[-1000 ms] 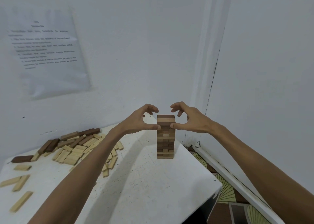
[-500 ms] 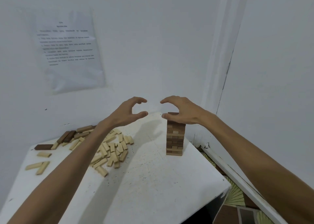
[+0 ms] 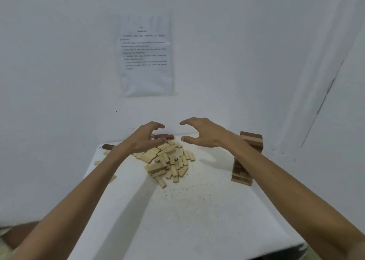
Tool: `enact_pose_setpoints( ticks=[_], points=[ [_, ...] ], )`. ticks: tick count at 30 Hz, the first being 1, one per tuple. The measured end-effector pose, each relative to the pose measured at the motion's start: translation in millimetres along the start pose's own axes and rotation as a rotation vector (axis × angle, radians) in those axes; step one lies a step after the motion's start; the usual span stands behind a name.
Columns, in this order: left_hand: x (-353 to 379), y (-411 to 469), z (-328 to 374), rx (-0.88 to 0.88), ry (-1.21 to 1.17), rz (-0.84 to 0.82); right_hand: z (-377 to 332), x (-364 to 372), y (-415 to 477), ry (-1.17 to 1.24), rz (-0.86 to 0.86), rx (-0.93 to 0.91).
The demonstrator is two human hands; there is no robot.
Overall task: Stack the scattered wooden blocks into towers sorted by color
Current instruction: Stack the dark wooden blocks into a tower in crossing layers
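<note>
Your left hand [image 3: 146, 139] and right hand [image 3: 205, 135] hover with fingers curved, each grip wide and holding nothing. Just below and between them, a loose heap of pale, smooth rectangular wooden blocks [image 3: 167, 161] lies on the speckled white tabletop [image 3: 197, 210]. A few dark brown blocks [image 3: 164, 136] lie beyond your left grip. The banded dark-and-light tower [image 3: 241, 172] stands right of your right grip, partly behind your forearm.

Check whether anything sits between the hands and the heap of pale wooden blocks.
Nothing visible. Left hand and right hand hover empty over the heap of pale wooden blocks; the two-tone brown wooden block tower stands clear, rightward.
</note>
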State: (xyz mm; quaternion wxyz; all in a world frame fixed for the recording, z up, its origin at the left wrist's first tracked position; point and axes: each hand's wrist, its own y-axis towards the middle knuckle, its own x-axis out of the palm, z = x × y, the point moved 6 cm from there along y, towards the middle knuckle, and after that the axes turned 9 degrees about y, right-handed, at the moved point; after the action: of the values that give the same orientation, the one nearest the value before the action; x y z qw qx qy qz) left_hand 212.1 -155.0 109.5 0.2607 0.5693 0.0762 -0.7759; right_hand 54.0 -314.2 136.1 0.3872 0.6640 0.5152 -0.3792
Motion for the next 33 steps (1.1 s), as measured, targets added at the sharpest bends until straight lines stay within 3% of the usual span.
enact_pose_setpoints(
  ticks=[12,17,33],
  points=[
    [-2.2,-82.7,-92.6,-0.268,0.080,-0.052,-67.8,82.8,54.3,0.164,-0.076,-0.166],
    [5.0,-99.4,-131.7,-0.370,0.090,-0.057,-73.3,119.5,84.5,0.118,-0.135,-0.161],
    [7.9,-52.5,-210.6,-0.474,-0.009,0.036,-61.6,185.7,190.9,0.079,-0.086,-0.117]
  ],
)
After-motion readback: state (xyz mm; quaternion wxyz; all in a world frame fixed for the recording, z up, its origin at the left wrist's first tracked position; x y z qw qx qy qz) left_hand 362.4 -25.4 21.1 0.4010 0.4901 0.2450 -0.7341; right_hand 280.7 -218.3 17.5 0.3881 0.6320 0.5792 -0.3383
